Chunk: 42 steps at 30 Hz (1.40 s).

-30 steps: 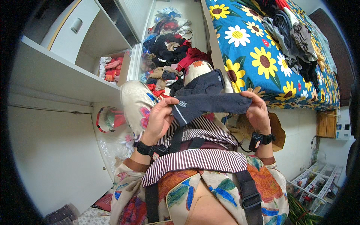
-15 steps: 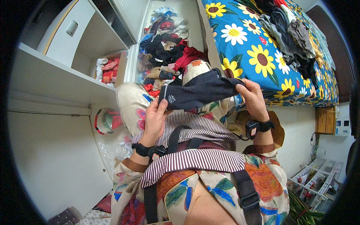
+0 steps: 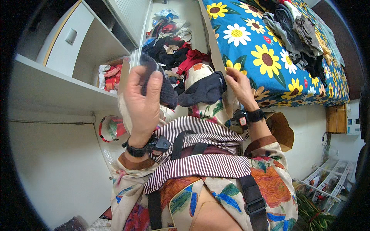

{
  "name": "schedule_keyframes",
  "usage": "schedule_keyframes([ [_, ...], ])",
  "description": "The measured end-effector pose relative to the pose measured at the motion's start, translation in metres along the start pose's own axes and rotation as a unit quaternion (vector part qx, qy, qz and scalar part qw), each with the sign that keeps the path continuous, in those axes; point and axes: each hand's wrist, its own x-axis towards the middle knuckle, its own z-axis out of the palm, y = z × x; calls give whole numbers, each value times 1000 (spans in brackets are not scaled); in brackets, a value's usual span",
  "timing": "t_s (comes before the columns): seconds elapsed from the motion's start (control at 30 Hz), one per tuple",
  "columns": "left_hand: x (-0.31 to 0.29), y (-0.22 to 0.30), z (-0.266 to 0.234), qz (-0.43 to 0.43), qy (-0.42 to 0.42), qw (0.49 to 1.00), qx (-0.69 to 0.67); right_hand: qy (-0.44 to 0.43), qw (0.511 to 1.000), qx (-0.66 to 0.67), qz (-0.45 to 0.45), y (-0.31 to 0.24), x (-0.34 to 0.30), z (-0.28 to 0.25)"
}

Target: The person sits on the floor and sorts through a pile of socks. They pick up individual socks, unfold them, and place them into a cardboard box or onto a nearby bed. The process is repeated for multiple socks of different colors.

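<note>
Beside the flowered bed (image 3: 266, 79), dark sock (image 3: 165, 90) pinched in left hand (image 3: 142, 102), apart from loosely spread right hand (image 3: 242, 89)

A dark knit sock (image 3: 167, 90) sags, bent, in the person's left hand (image 3: 144, 100), left of the right leg (image 3: 198, 74). I see a second dark sock (image 3: 204, 91), rumpled, draped across that leg.

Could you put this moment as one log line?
left hand: holds sock | right hand: open, near second sock | clothes: on floor
</note>
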Motion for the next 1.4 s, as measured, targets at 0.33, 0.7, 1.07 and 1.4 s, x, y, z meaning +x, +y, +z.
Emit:
schedule_keyframes([
  [0.33, -3, -71, 40, -53, -60, 995, 64, -120, 990, 42, -58, 10, 26, 15],
  [0.7, -37, -120, 121, 55, -145, 960, 233, -95, 928, 356, 63, 0, 10, 4],
  [1.07, -42, -135, 48, 146, -5, 929, 341, -107, 942, 308, 74, 2, 7, -2],
  [1.4, -42, -166, -11, -442, 67, 852, -273, -115, 932, 338, 63, 2, 3, -3],
])
